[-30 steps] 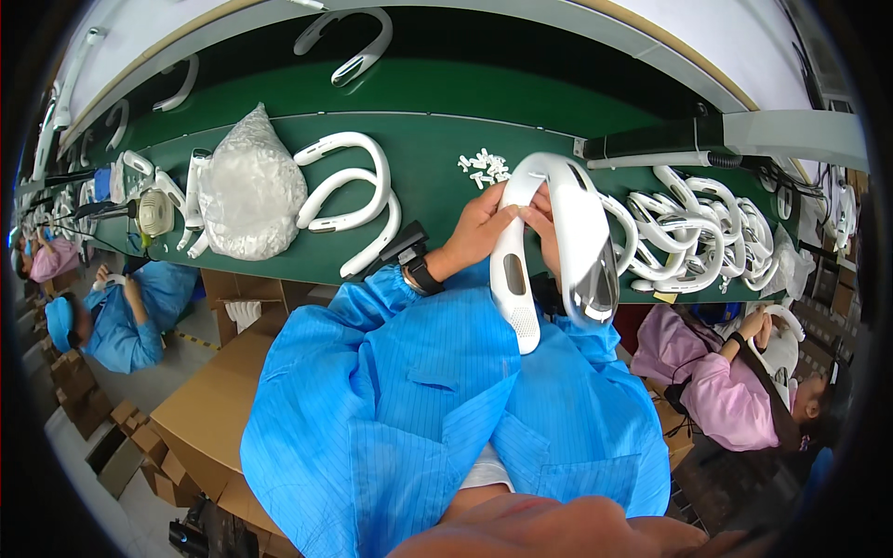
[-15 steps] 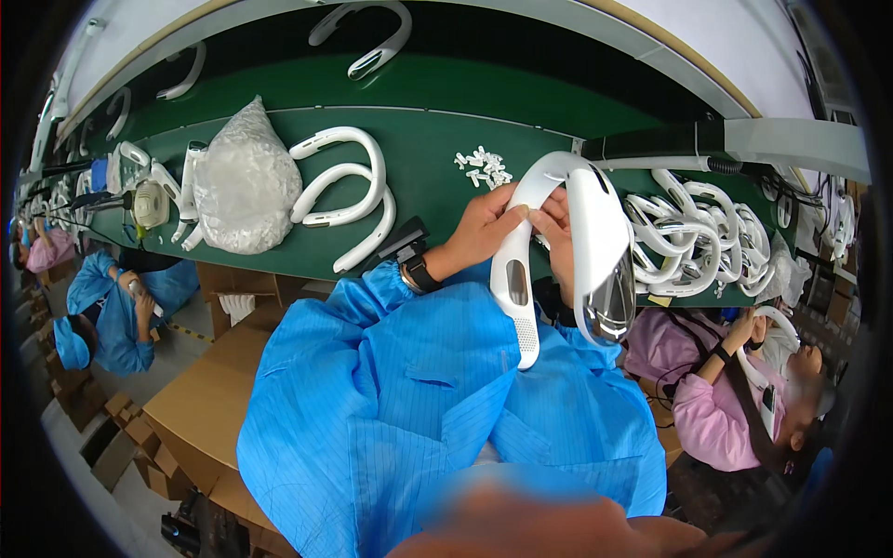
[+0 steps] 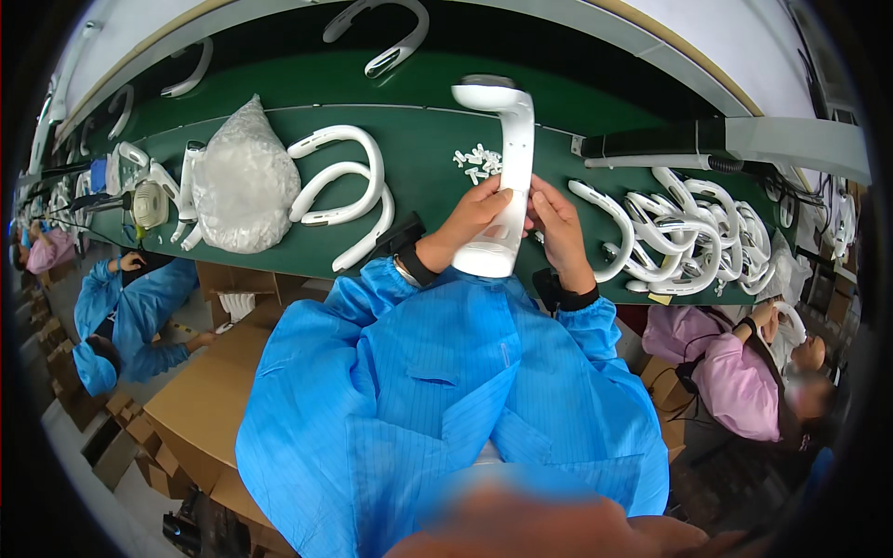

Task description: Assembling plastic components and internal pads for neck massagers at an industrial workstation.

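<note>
Above the near edge of the green bench I hold a white U-shaped neck fan (image 3: 516,153), seen nearly edge-on. One end points away with a dark grey face; the other points toward my chest. My left hand (image 3: 468,223) is closed around its near arm, thumb on the white surface. At its right edge my right hand (image 3: 562,237) is closed, fingertips against the fan; anything small between them is hidden. Just beyond my left hand lies a heap of small white plastic parts (image 3: 480,162). Two more neck fans (image 3: 372,172) rest to the left.
A clear bag of small white parts (image 3: 244,186) stands at the left. Many neck fans (image 3: 693,232) are piled on the right, below a grey-and-black bar (image 3: 670,144). A cardboard box (image 3: 223,391) is beside me. Co-workers sit at left (image 3: 130,312) and right (image 3: 735,372).
The neck fan has turned from its broad side to edge-on, its far end swinging away from me. My right hand has come out from behind it to its right edge.
</note>
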Demonstrator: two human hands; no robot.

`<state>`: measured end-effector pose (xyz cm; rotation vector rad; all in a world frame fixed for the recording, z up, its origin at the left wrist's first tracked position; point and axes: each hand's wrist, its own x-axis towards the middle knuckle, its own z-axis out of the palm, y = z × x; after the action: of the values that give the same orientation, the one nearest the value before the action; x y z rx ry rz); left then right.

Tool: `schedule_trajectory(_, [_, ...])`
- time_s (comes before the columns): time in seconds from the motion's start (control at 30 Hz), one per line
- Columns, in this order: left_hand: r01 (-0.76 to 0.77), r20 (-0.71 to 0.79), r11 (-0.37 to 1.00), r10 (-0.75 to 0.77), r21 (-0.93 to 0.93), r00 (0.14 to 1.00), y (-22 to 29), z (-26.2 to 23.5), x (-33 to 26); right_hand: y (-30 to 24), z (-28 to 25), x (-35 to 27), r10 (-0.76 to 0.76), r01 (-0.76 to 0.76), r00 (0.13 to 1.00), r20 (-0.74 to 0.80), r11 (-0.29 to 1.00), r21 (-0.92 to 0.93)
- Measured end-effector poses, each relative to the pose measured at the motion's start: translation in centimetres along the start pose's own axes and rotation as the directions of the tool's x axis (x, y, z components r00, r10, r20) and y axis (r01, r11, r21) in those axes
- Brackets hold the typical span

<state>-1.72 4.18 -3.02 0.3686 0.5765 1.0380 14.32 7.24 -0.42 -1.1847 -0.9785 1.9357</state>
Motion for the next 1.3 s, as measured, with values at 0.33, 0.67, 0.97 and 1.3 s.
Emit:
schedule_trajectory(0.33, [-0.139, 0.100, 0.990, 0.140, -0.019, 0.985, 1.8, 1.1, 0.1, -0.9, 2.3, -0.6, -0.426, 0.425, 0.898, 0.111, 0.774, -0.470])
schedule_trajectory(0.67, [-0.119, 0.030, 0.985, 0.116, 0.122, 0.993, 3.5, 1.9, -0.1, -3.3, 4.1, -1.8, -0.500, 0.423, 0.853, 0.149, 0.495, -0.759])
schedule_trajectory(0.97, [-0.227, -0.019, 0.648, 0.349, 0.727, 0.937, 0.4, -3.2, 1.2, 1.1, 1.6, 2.7, -0.248, 0.253, 0.967, 0.056, 0.962, -0.102])
schedule_trajectory(1.3, [-0.132, -0.135, 0.978, 0.154, 0.158, 0.979, 3.9, 0.1, 0.3, 0.8, 2.6, 4.3, -0.093, 0.092, 0.975, 0.200, 0.996, 0.015])
